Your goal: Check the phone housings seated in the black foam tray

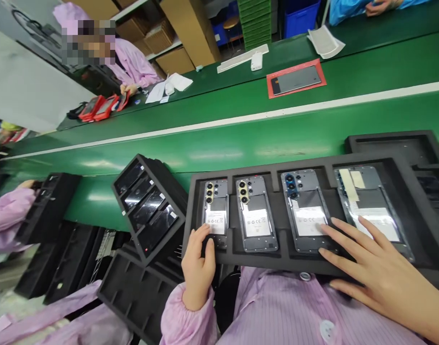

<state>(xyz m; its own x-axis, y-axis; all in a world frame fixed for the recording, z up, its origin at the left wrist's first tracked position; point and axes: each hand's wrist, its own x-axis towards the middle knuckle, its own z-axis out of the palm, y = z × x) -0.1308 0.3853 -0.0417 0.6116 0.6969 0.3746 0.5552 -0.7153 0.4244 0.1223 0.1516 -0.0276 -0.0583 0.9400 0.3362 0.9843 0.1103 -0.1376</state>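
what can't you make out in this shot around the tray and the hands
- Head view: label text on the phones is too small to read.
- Lower end of the leftmost phone is hidden by the left hand.
- Near edge of the foam tray is partly covered by the right hand.
- The second tray is cut off by the right edge.

head view, looking down, close over tray [241, 258]
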